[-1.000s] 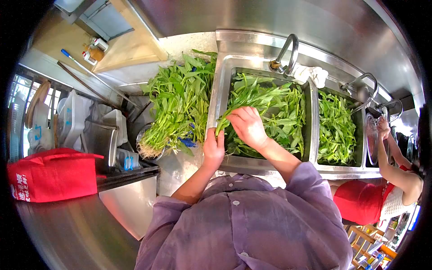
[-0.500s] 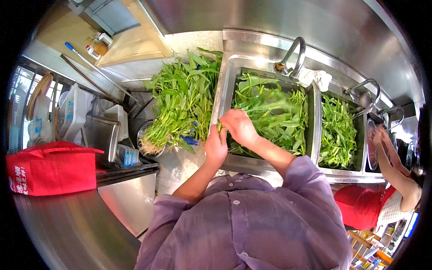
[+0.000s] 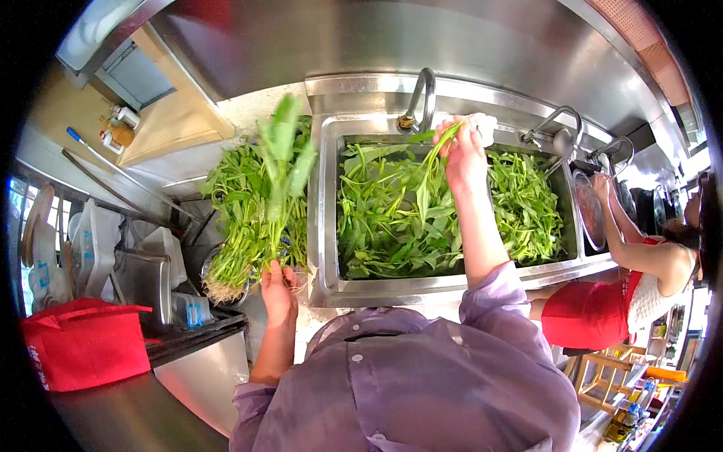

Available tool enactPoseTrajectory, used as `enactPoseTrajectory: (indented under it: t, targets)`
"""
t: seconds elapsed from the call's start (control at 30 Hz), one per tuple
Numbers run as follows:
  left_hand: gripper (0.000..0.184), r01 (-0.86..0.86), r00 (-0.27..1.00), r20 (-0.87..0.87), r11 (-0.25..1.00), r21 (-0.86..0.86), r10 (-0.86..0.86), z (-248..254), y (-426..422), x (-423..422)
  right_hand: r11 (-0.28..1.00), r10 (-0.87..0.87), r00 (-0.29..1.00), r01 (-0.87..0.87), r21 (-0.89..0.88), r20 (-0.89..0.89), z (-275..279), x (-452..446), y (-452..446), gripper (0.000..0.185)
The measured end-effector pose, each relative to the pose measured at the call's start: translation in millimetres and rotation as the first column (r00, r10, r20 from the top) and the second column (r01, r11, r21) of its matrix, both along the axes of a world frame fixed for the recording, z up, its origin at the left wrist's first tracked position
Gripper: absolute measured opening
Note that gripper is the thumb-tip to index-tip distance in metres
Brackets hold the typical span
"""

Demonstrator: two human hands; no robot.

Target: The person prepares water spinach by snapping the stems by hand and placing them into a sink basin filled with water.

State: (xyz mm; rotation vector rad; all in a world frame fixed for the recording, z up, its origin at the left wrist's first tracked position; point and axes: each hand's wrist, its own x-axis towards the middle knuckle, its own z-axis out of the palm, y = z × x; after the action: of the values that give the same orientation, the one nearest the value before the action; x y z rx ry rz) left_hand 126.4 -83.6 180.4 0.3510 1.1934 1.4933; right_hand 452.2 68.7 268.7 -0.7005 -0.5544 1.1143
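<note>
My left hand (image 3: 279,294) is closed low around the stem end of a water spinach stalk (image 3: 283,177), whose leaves stand upright and are blurred by motion. Behind it a big heap of water spinach (image 3: 233,196) rests beside the sink, roots toward me. Over the sink's left basin, near the divider, my right hand (image 3: 465,162) grips a few thin leafy water spinach stems (image 3: 433,177), which dangle down. Loose water spinach leaves (image 3: 399,226) fill the left basin under them.
The steel sink (image 3: 324,196) has a second basin of greens (image 3: 527,203). A curved faucet (image 3: 428,98) rises behind, with a white cloth (image 3: 482,129) close by. To the right, a person in a red apron (image 3: 587,313) works. A red bag (image 3: 83,346) lies at left.
My hands were together at the sink's left edge. Now the left has moved to the heap and holds a stalk; the right has moved right and away over the basin. The view has shifted right.
</note>
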Motion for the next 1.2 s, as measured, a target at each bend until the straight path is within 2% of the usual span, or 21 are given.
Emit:
enactPoseTrajectory:
  t: [0.03,0.1,0.13,0.17,0.23,0.3,0.33,0.37,0.43,0.47,0.53,0.7,0.77,0.8,0.87,0.9,0.97,1.07,1.1,1.17,1.2]
  targets:
    - [0.016,0.002,1.0,-0.002,1.0,-0.005,-0.002,7,0,3,0.997,0.025,1.0,-0.025,-0.068,0.005,-9,-3,-5,0.02]
    - [0.017,0.17,0.966,0.211,0.982,-0.083,-0.15,21,3,10,0.977,0.157,0.988,-0.154,-0.144,0.009,-38,-8,-10,0.021]
    - [0.015,0.185,0.935,0.325,0.976,-0.115,-0.139,24,8,17,0.953,0.27,0.962,-0.259,-0.154,0.049,-48,-13,-13,0.021]
    - [0.014,0.252,0.933,0.29,0.963,-0.1,-0.214,28,10,25,0.919,0.346,0.938,-0.332,-0.212,0.031,-64,-21,-15,0.022]
    - [0.015,0.369,0.872,0.375,0.926,-0.078,-0.315,26,20,37,0.753,0.63,0.761,-0.551,-0.361,0.154,-79,-35,-23,0.027]
    - [0.02,0.38,0.837,0.456,0.921,-0.088,-0.302,5,30,43,0.602,0.774,0.622,-0.661,-0.447,0.122,-88,-61,-34,0.033]
    - [0.028,0.369,0.798,0.522,0.929,-0.026,-0.302,0,34,48,0.501,0.856,0.492,-0.707,-0.499,0.161,-84,-73,-37,0.036]
    - [0.028,0.365,0.802,0.52,0.93,-0.036,-0.295,-4,35,50,0.406,0.906,0.408,-0.769,-0.493,0.108,-79,-82,-40,0.042]
    - [0.025,0.417,0.803,0.48,0.909,-0.027,-0.354,-5,37,56,0.354,0.935,0.296,-0.749,-0.56,0.196,-67,-98,-42,0.044]
    - [0.027,0.403,0.836,0.436,0.912,-0.075,-0.333,-10,38,60,0.354,0.935,0.297,-0.75,-0.559,0.194,-67,-102,-39,0.044]
    - [0.027,0.42,0.839,0.42,0.902,-0.096,-0.346,-9,37,62,0.317,0.943,0.159,-0.705,-0.635,0.293,-68,-110,-32,0.046]
    - [0.024,0.424,0.837,0.43,0.898,-0.12,-0.337,-20,35,61,0.357,0.926,0.151,-0.649,-0.672,0.346,-81,-128,-25,0.05]
    - [0.024,0.439,0.846,0.398,0.888,-0.139,-0.356,-19,35,57,0.516,0.791,0.024,-0.563,-0.646,0.611,-78,-133,-25,0.04]
    - [0.024,0.454,0.852,0.364,0.877,-0.159,-0.376,-17,35,57,0.514,0.791,0.02,-0.564,-0.646,0.612,-79,-132,-25,0.04]
    - [0.023,0.396,0.877,0.362,0.901,-0.177,-0.315,-15,35,54,0.805,0.446,0.136,-0.494,-0.329,0.885,-80,-128,-24,0.024]
    - [0.022,0.341,0.897,0.363,0.919,-0.199,-0.254,-15,33,54,0.89,0.313,0.192,-0.4,-0.217,0.93,-68,-124,-29,0.015]
    - [0.022,0.334,0.893,0.378,0.922,-0.194,-0.243,-17,30,50,0.894,-0.193,0.006,-0.412,0.178,0.981,-52,-103,-38,0.013]
    - [0.023,0.318,0.897,0.382,0.925,-0.208,-0.223,-14,29,51,0.803,-0.327,-0.086,-0.551,0.228,0.941,-58,-84,-66,0.016]
    - [0.023,0.305,0.905,0.373,0.925,-0.227,-0.206,-13,28,52,0.802,-0.327,-0.084,-0.552,0.229,0.941,-63,-82,-71,0.016]
    - [0.023,0.306,0.905,0.376,0.917,-0.255,-0.197,-9,27,56,0.824,-0.285,-0.188,-0.549,0.14,0.94,-77,-79,-77,0.017]
    - [0.024,0.306,0.906,0.378,0.909,-0.282,-0.188,-8,27,58,0.817,-0.33,-0.153,-0.541,0.2,0.932,-80,-80,-76,0.017]
